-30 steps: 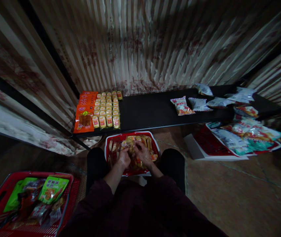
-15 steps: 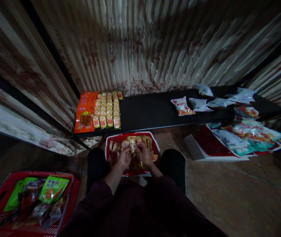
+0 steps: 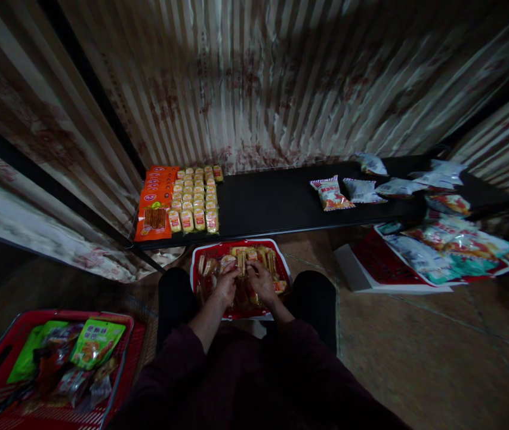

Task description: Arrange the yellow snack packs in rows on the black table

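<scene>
Both my hands are over a red basket [image 3: 195,272] with a white rim, which stands between my knees. Many small wrapped snack cakes [image 3: 209,266] lie in it. Between my fingertips is one wrapped snack cake [image 3: 241,260], its striped side showing. My left hand [image 3: 226,285] has its fingers bent against the cake's left side. From the other side, my right hand [image 3: 262,284] closes on it with curled fingers. The lower part of that cake is partly hidden by my fingers.
A black shelf [image 3: 263,203] runs ahead, bearing rows of yellow wrapped cakes [image 3: 193,200], orange snack packets [image 3: 154,203] and scattered puffed bags [image 3: 332,194]. Another red basket [image 3: 131,358] with green pouches stands at left. At right, a basket [image 3: 373,263] overflows with bags.
The cake between my fingers has turned from its labelled face to its striped side. My hands have shifted only slightly over the basket.
</scene>
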The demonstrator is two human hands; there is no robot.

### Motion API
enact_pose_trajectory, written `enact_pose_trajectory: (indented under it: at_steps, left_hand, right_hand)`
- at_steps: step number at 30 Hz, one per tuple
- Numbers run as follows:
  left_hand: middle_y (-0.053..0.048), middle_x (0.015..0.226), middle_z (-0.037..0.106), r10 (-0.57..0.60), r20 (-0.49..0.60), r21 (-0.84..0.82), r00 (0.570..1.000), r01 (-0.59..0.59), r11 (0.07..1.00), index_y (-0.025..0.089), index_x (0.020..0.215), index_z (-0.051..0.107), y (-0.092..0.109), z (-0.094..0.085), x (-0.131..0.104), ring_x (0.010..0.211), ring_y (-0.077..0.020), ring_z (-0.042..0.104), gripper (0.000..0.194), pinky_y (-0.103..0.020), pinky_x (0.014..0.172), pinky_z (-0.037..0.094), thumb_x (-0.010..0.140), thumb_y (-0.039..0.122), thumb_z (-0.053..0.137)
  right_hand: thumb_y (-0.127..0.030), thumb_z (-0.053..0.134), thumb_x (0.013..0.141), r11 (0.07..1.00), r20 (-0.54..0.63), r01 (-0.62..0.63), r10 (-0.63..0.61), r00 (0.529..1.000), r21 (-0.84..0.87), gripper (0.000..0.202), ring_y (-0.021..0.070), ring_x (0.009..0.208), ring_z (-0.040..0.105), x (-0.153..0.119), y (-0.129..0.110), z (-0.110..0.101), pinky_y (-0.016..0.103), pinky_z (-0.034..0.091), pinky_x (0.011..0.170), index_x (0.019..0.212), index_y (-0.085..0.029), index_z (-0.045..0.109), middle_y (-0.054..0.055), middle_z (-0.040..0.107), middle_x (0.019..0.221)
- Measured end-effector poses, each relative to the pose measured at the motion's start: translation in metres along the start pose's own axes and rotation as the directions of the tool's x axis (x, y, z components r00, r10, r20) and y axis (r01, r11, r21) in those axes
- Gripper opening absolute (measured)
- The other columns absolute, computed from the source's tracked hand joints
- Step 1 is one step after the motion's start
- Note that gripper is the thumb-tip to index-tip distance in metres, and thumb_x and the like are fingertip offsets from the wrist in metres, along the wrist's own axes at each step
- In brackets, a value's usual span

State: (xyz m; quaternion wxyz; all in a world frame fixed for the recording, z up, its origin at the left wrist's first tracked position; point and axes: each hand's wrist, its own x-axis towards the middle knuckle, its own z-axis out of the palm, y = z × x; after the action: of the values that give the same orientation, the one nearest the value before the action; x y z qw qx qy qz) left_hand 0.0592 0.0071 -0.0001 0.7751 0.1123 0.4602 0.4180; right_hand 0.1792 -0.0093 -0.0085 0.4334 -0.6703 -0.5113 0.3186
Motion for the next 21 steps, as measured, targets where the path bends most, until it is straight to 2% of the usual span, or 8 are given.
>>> enact_pose_trajectory:
  at_steps: [4,12,16,21]
  left_hand:
    - [-0.001,0.085,0.068,0.058,-0.041,0.048,0.997,-0.056,0.997,0.022,0.099,0.066,-0.002,0.0,0.002,0.083,-0.0133,0.06,0.042,-0.024,0.077,0.04,0.058,0.012,0.071]
    - [-0.001,0.092,0.067,0.231,-0.014,0.117,0.973,-0.228,0.967,0.023,0.094,0.067,-0.01,-0.001,0.008,0.079,-0.014,0.06,0.041,-0.028,0.079,0.043,0.055,0.012,0.074]
    - [-0.003,0.098,0.066,0.274,-0.033,0.201,0.961,-0.262,0.944,0.024,0.093,0.068,-0.012,-0.002,0.011,0.087,-0.0151,0.06,0.037,-0.027,0.082,0.043,0.059,0.009,0.07]
    - [-0.004,0.11,0.065,0.256,-0.029,0.167,0.966,-0.247,0.954,0.024,0.096,0.069,-0.014,-0.001,0.013,0.098,-0.0176,0.059,0.039,-0.031,0.091,0.042,0.06,0.008,0.069]
  right_hand:
    - [-0.042,0.046,0.08,0.995,0.014,-0.081,0.08,0.997,0.065,0.03,0.0211,0.084,0.063,-0.004,-0.004,0.0,0.038,0.05,0.081,0.095,-0.022,0.064,0.005,0.069,0.093]
    - [-0.049,0.053,0.076,0.976,0.036,-0.146,0.142,0.989,0.161,0.037,0.0232,0.09,0.064,-0.004,-0.006,0.002,0.04,0.049,0.085,0.097,-0.021,0.066,0.007,0.069,0.097]
    - [-0.051,0.055,0.075,0.959,0.065,-0.17,0.159,0.985,0.228,0.04,0.0241,0.095,0.064,-0.004,-0.004,0.003,0.041,0.049,0.088,0.1,-0.021,0.065,0.008,0.069,0.103]
    - [-0.052,0.056,0.075,0.95,0.079,-0.176,0.161,0.984,0.259,0.041,0.0238,0.094,0.065,-0.005,-0.005,0.002,0.04,0.049,0.088,0.101,-0.021,0.064,0.008,0.069,0.103]
